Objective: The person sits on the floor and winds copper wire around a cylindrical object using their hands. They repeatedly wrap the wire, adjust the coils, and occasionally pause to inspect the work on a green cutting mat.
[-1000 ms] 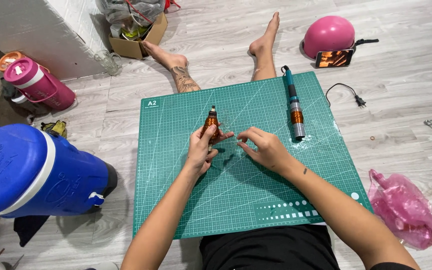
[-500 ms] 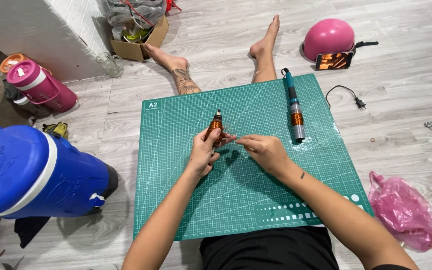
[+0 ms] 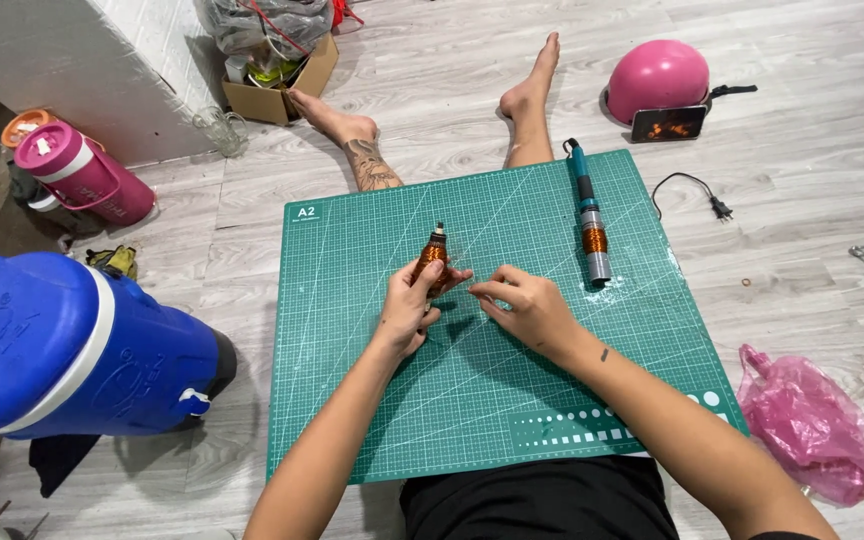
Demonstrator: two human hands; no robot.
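The person is sitting on the floor with a green mat lying between the outstretched legs. The left hand is gripping a small coil wound with copper wire, fingers closed around its lower part, so that the coil is standing nearly upright just above the middle of the mat, a thin dark pin sticking out of its top. The right hand is sitting just beside it, thumb and forefinger pinched narrowly together and pointing toward the coil; whether they are pinching a strand of wire is too fine to tell. The fingertips of the two hands are almost touching.

Near the mat's far right corner a teal tool is lying lengthwise, with a copper winding and a grey metal tip at its near end, well apart from the hands. Off the mat's far right corner a pink helmet is resting on the floor, a phone propped against it, and a black plug with its cord is lying near the mat's right edge. A pink bag is lying by the mat's near right corner. To the left of the mat a blue cooler is lying on its side, with a pink bottle farther off, and a cardboard box is standing beyond the left foot.
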